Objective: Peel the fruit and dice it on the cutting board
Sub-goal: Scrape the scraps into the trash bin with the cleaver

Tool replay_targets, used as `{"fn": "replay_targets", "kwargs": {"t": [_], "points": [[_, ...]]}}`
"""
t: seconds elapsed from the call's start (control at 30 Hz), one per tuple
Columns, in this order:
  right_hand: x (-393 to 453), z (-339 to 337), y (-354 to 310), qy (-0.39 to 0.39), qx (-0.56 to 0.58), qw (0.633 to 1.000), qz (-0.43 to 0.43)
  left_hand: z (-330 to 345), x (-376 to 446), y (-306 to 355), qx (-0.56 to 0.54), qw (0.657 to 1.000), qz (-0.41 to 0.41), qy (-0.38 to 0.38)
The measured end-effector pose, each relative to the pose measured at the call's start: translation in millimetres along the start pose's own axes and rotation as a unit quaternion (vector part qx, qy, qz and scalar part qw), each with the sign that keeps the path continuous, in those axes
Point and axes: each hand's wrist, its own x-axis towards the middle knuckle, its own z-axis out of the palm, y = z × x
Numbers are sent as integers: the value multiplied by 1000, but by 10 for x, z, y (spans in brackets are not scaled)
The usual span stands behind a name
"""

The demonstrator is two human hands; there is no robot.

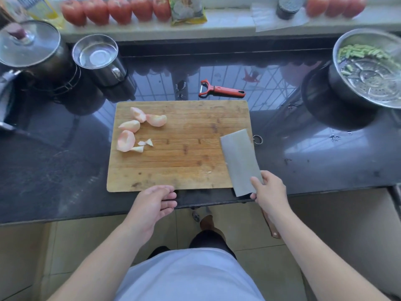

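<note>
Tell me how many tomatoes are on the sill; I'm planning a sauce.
8: five in a row at the sill's left, three at its right end. Blurred; others may be hidden behind the packet or bottle.

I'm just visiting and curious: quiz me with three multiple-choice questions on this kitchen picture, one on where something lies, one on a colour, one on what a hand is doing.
1. Where does the peeler lie?
A. On the cutting board
B. On the dark counter beyond the board's far edge
C. In the steel bowl

2. What colour is the peeler's handle?
A. Red
B. Green
C. White

3. What is the right hand doing?
A. Resting flat on the counter
B. Picking up a fruit piece
C. Holding the cleaver

Answers:
1 B: it rests on the black counter just past the cutting board, not touching it.
2 A: the handle is red with a metal blade at its head.
3 C: its fingers curl round the cleaver near the handle, the blade lying over the board's right side; the left hand holds nothing.
</note>
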Motion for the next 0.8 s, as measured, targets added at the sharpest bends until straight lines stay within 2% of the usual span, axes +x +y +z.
{"fn": "replay_targets", "kwargs": {"t": [0.2,0.4,0.53,0.6,0.67,0.7,0.77,0.8], "points": [[-217,402,-24,-33,50,998,19,-101,-25,-66,-13,1000,1,19],[-584,1023,-136,-102,62,992,30,-403,-26,-196,-41,997,12,67],[-732,1230,-240,-152,108,981,60,-714,-29,-318,-35,992,45,110],[-797,1195,-302,-189,118,973,59,-881,-66,-411,9,987,85,137],[-880,1123,-401,-226,106,967,49,-1016,-123,-550,100,964,168,180],[-933,1101,-466,-249,95,963,42,-1077,-154,-636,146,937,236,211],[-1071,1139,-652,-301,59,951,27,-1222,-208,-873,236,858,372,263],[-1147,1210,-753,-329,37,943,19,-1292,-244,-1012,277,826,402,281]]}}
